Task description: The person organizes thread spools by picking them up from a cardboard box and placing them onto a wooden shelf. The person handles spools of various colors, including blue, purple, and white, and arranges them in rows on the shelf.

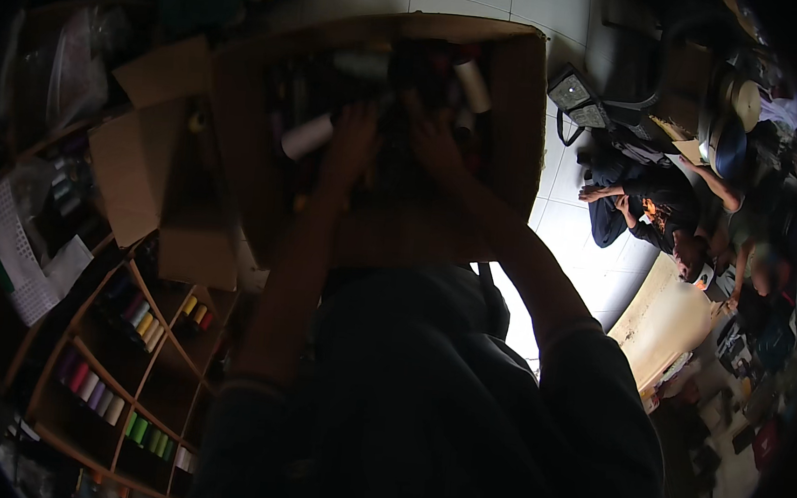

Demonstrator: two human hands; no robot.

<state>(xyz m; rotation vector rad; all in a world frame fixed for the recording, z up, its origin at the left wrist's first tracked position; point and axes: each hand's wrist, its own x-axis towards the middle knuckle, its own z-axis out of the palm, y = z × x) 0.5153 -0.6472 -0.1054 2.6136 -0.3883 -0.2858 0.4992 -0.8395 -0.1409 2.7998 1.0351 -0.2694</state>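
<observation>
Leftmost, a brown compartmented shelf (124,424) holds rows of colored spools (144,325), near a cardboard box (133,177) with splayed flaps. At center, inside a large cardboard carton (521,118), a smooth pale cylinder (307,136) slants up rightward, just beside the left hand (356,129). The right hand (435,144) reaches in alongside; shadow obscures how far both hands open or what they grip. Farther right, a cream cylinder (472,84) tilts steeply, its long axis running down rightward.

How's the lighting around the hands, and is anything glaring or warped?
Head view: left hand and right hand in deep shadow inside the cardboard box; glare bleaching the tiled floor right of it; shelf edges bowed by the fisheye; picture's rim fading to black.
</observation>
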